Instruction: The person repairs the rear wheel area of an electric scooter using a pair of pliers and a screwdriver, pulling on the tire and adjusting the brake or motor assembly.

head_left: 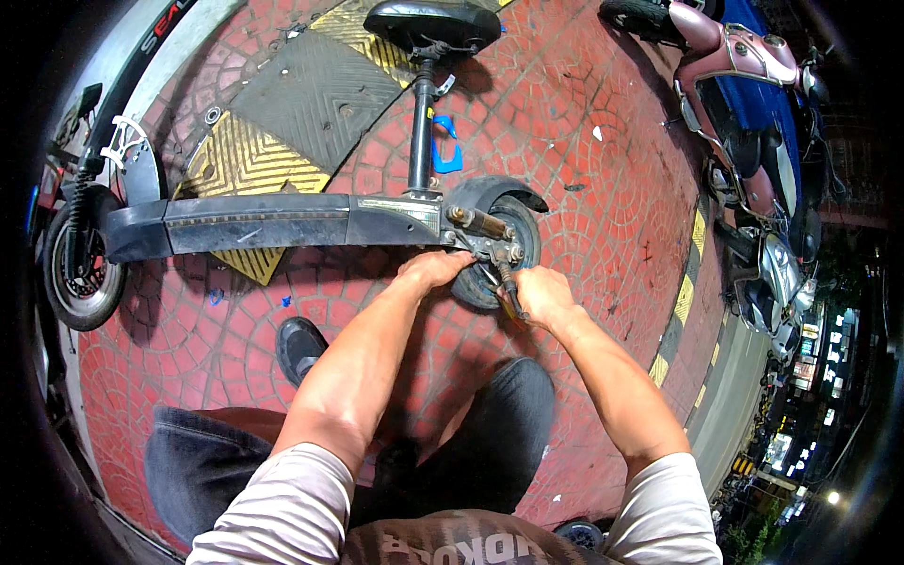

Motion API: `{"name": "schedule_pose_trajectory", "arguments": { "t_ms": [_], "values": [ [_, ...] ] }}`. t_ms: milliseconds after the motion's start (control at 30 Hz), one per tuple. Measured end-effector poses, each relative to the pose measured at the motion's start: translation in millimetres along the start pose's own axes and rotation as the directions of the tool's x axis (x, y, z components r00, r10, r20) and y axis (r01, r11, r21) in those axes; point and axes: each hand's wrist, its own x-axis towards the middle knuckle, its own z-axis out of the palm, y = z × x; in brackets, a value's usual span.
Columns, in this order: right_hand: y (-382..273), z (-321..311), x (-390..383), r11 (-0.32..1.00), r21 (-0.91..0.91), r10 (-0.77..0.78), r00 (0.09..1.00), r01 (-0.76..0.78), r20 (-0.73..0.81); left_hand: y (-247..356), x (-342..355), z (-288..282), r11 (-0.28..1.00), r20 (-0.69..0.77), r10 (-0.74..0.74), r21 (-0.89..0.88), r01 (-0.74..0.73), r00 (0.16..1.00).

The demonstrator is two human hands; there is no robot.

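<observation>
An electric kick scooter lies across the red paving, its long dark deck [282,226] horizontal in view, with a black seat [433,24] on a post above the rear end. The rear wheel [527,240] has a black fender and an exposed metal linkage [480,223]. My left hand [438,267] is under the deck's rear end, fingers curled at the wheel; what they hold is partly hidden. My right hand [541,294] is closed beside a dark rod hanging from the axle area, on something with a yellowish part that I cannot make out.
Yellow-and-grey ramp mats [254,155] lie behind the scooter, near a blue plastic piece [446,155]. The front wheel [85,301] is at left. Parked two-wheelers, one pink [706,47], line the right beside a striped curb [687,273] and a road. My shoe [301,344] is below the deck.
</observation>
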Motion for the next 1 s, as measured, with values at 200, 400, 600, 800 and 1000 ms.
{"name": "schedule_pose_trajectory", "arguments": {
  "t_ms": [200, 400, 600, 800, 1000],
  "values": [
    [-4.1, -6.2, -9.7, 1.000, 0.025, 0.011, 0.998, -0.010, -0.056, -4.3, 8.1, 2.9, 1.000, 0.007, 0.015, -0.025, -0.015, 1.000],
    [29.6, -29.6, -16.7, 0.992, -0.015, -0.126, 0.987, 0.125, -0.100, -1.7, -4.9, -4.8, 0.999, 0.006, 0.024, -0.033, -0.024, 1.000],
    [22.3, -13.5, -20.2, 0.991, 0.005, -0.131, 0.979, 0.134, -0.158, 5.4, -12.9, -4.2, 0.998, -0.014, 0.067, -0.019, -0.067, 0.998],
    [12.8, 16.3, -7.9, 0.992, 0.004, -0.120, 0.972, 0.124, -0.203, -4.5, 1.0, 0.5, 0.996, 0.003, 0.044, -0.082, -0.043, 0.999],
    [7.4, -6.3, -12.9, 0.999, 0.049, -0.010, 0.994, 0.016, -0.108, -14.7, 13.0, -0.5, 0.988, -0.040, 0.068, -0.137, -0.073, 0.997]
  ]
}}
